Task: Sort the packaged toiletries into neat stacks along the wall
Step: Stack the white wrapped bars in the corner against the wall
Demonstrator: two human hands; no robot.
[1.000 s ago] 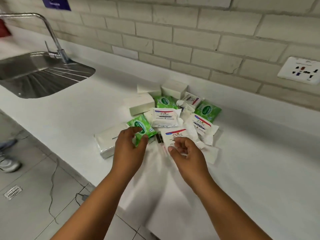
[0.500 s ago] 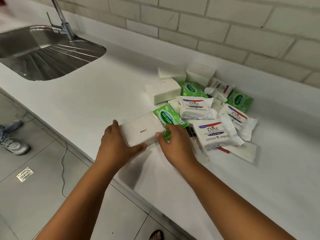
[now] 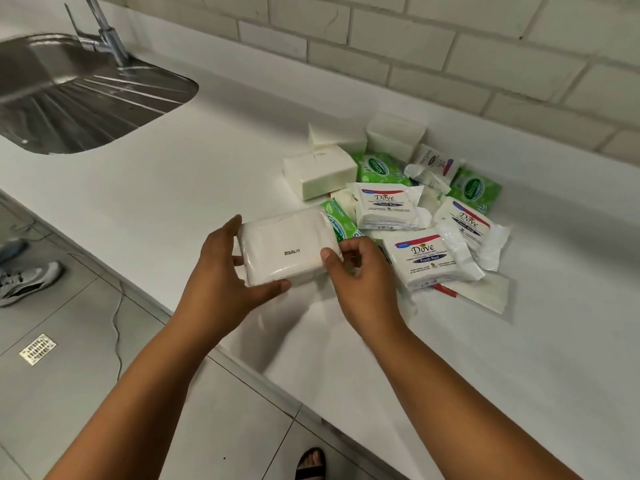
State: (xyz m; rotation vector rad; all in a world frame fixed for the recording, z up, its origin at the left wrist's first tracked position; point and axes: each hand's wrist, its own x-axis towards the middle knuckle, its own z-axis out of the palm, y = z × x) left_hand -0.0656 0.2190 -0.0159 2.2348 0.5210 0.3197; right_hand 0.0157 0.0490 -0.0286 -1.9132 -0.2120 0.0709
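Right, head view: I've got a plain white tissue pack (image 3: 286,249) lifted just above the front part of the white counter (image 3: 207,174), held between both hands. My left hand (image 3: 221,282) wraps its left end, thumb under the near edge and fingers curled behind, so that grip is clamped on the pack. My right hand (image 3: 360,271) pinches the right end, thumb pressed on the top face, fingers curled under. The pack is a soft, slightly puffy rectangle in clear film, with a small dark date stamp printed on its upper face. Just beyond it lies the jumble of toiletries: a green Sanicare wipes packet (image 3: 337,223) partly tucked behind the pack, two Dove Fresh Red packets (image 3: 388,209) and (image 3: 427,259) to the right, a third Dove packet (image 3: 467,223) further right, more white tissue packs (image 3: 320,173) and (image 3: 396,135) nearer the brick wall (image 3: 415,46). Steel sink (image 3: 69,98) sits far left, tap (image 3: 107,36) behind it.
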